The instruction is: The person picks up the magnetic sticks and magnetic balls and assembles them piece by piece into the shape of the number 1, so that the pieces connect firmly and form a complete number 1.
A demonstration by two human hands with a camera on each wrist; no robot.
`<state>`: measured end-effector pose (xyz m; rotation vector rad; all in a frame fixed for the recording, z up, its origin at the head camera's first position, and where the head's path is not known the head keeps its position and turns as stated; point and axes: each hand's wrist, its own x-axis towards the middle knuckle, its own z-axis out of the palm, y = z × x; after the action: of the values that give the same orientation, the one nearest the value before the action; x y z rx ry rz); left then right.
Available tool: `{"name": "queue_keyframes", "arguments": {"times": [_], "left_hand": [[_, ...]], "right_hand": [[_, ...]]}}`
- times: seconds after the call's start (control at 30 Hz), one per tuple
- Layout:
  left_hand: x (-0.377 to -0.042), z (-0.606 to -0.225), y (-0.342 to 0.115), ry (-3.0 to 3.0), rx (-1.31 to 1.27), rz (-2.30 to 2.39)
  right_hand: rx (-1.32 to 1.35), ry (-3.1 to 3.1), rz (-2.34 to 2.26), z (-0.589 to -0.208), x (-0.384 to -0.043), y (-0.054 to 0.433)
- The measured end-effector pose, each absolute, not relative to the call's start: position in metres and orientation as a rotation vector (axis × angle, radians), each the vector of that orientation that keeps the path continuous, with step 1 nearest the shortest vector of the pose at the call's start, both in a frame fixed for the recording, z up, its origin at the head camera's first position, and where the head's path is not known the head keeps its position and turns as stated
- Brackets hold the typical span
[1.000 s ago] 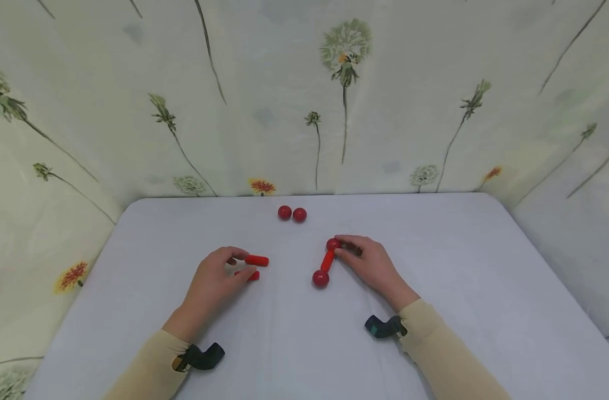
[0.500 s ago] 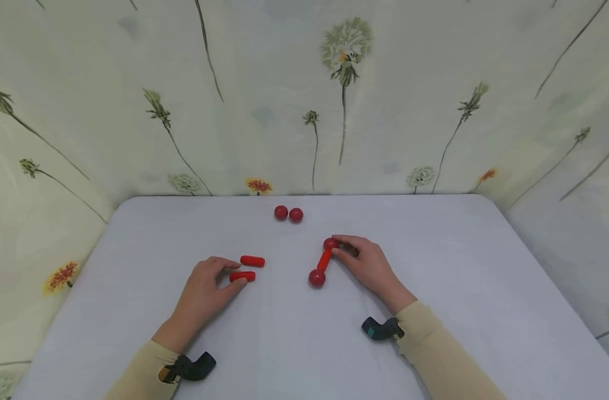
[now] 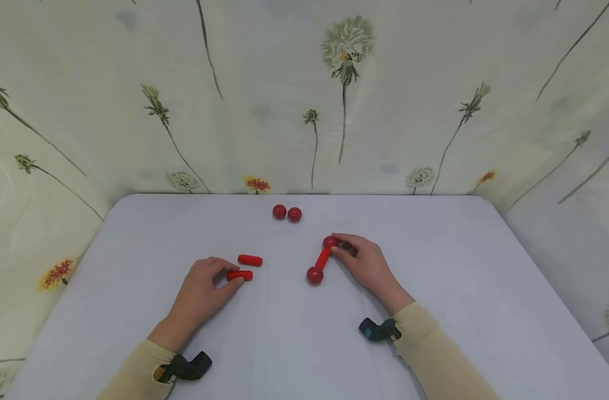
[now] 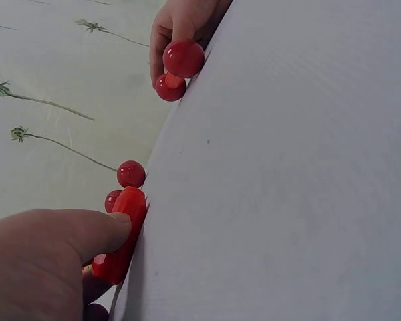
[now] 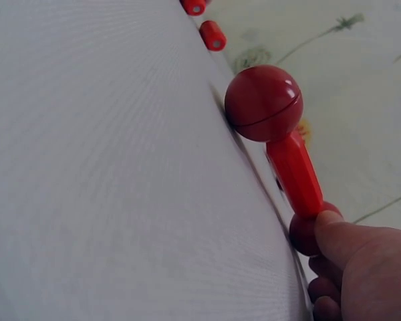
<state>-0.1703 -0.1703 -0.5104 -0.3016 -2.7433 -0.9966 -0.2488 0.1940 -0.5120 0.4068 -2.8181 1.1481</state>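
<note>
My left hand (image 3: 204,286) pinches a short red rod (image 3: 239,275) between thumb and forefinger, low at the white tabletop. In the left wrist view the thumb lies across this rod (image 4: 127,227). Just beyond it lies a second red rod (image 3: 250,260), apart from the fingers. With thumb and fingers, my right hand (image 3: 362,261) holds the far red ball (image 3: 329,242) of a dumbbell-shaped piece. A red rod (image 3: 323,259) links that ball to a nearer red ball (image 3: 314,275). The right wrist view shows this faceted rod (image 5: 295,175) between both balls.
Two loose red balls (image 3: 286,213) sit side by side near the back of the white table (image 3: 409,233). Behind it hangs a pale cloth (image 3: 264,72) printed with flowers. Small grey discs show on the rod ends (image 5: 216,43) in the right wrist view.
My left hand has drawn back from the farther rod and closed thumb and forefinger about the nearer one. The right hand keeps its hold on the ball. The head view has shifted slightly.
</note>
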Motion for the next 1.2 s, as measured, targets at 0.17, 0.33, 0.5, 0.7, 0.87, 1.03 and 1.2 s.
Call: {"name": "queue_keyframes", "arguments": {"times": [0.17, 0.33, 0.5, 0.7, 0.87, 1.03, 1.2], "left_hand": [[-0.171, -0.511, -0.171, -2.738, -0.299, -0.989], [-0.171, -0.508, -0.171, -2.728, -0.307, -0.986], [-0.171, -0.509, -0.172, -2.727, -0.307, -0.982], [-0.172, -0.512, -0.174, -2.728, -0.302, -0.975], [-0.173, -0.514, -0.173, -2.728, -0.311, -0.992], [-0.174, -0.515, -0.173, -2.718, -0.313, -1.003], [-0.173, -0.516, -0.173, -2.721, -0.303, -1.0]], "right_hand": [[0.377, -2.822, 1.135, -0.511, -0.249, 0.193], [0.354, -2.834, 1.154, -0.51, -0.251, 0.193], [0.364, -2.844, 1.167, -0.51, -0.254, 0.191], [0.413, -2.845, 1.153, -0.51, -0.258, 0.191], [0.444, -2.854, 1.107, -0.508, -0.264, 0.193], [0.45, -2.865, 1.095, -0.504, -0.271, 0.195], [0.449, -2.869, 1.094, -0.505, -0.277, 0.195]]}}
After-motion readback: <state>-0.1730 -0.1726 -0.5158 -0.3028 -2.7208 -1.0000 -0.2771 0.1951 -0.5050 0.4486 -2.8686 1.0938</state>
